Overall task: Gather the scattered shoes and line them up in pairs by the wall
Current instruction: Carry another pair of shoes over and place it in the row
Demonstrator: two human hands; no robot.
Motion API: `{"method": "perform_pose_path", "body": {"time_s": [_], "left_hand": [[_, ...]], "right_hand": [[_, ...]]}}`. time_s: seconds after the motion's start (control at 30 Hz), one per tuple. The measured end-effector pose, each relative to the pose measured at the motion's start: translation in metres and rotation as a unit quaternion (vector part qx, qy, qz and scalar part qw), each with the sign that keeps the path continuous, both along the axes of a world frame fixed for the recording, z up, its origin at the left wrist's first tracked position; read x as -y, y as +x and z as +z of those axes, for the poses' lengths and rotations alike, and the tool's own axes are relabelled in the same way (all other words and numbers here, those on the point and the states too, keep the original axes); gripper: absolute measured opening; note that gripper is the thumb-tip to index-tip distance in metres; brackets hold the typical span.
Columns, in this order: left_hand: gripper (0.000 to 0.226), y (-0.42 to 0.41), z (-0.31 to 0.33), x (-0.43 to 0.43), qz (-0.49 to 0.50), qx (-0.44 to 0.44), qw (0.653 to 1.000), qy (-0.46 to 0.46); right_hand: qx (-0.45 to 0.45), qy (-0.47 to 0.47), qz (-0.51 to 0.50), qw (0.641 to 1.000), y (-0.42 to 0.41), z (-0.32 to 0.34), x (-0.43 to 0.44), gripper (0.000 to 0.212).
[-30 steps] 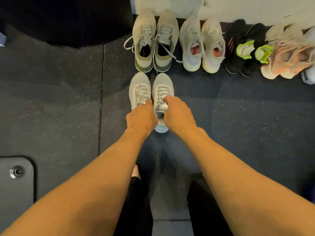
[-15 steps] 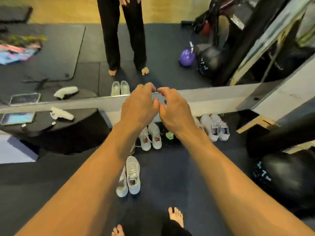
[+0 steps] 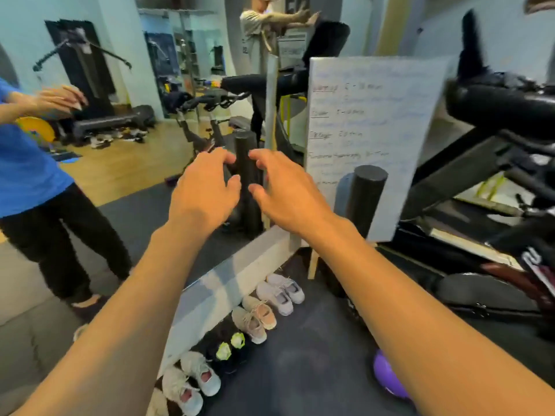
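Note:
My left hand [image 3: 207, 187] and my right hand [image 3: 288, 190] are raised in front of me at chest height, fingers loosely spread, holding nothing. Far below them a row of shoes stands in pairs along the foot of the mirror wall [image 3: 240, 274]: a lilac-grey pair [image 3: 280, 292], a beige-pink pair [image 3: 253, 318], a black pair with neon-green tongues [image 3: 229, 349] and a white pair with pink lining [image 3: 192, 379]. My left forearm hides the row's near end.
A whiteboard [image 3: 366, 139] leans on the wall at right, with black foam rollers [image 3: 365, 199] beside it. Exercise machines [image 3: 495, 205] crowd the right side. A purple ball [image 3: 387, 376] lies on the dark mat. The mirror shows a person in a blue shirt [image 3: 27, 163].
My hands let go of the grey pair on the floor and rose up. The view swung up and to the right along the wall; the grey pair is out of sight now.

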State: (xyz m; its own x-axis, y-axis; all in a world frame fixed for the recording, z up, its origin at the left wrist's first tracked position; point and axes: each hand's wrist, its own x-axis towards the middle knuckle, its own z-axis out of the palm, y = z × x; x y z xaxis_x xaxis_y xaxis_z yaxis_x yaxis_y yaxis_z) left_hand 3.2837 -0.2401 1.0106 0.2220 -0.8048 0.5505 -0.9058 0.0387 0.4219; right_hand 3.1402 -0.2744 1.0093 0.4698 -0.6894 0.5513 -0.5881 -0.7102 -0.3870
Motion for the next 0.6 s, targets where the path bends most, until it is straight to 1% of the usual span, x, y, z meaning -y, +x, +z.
{"method": "perform_pose_path", "body": {"time_s": [0.1,0.23,0.37,0.6], "left_hand": [[0.035,-0.067,0.021,0.018,-0.104,0.017,0.994,-0.015],[0.038,-0.181,0.041,0.023,-0.227,0.010,0.974,-0.022],[0.035,-0.307,0.052,0.001,-0.343,0.017,0.939,-0.026],[0.031,-0.544,0.045,-0.082,-0.495,0.001,0.868,-0.044]], "right_hand": [[0.008,-0.012,-0.101,0.995,-0.070,0.024,-0.012,0.052],[-0.004,-0.026,-0.246,0.969,-0.185,0.043,-0.043,0.051],[0.007,-0.033,-0.359,0.933,-0.301,0.052,-0.094,0.049],[0.050,-0.047,-0.501,0.863,-0.507,0.045,-0.217,0.047]]}}
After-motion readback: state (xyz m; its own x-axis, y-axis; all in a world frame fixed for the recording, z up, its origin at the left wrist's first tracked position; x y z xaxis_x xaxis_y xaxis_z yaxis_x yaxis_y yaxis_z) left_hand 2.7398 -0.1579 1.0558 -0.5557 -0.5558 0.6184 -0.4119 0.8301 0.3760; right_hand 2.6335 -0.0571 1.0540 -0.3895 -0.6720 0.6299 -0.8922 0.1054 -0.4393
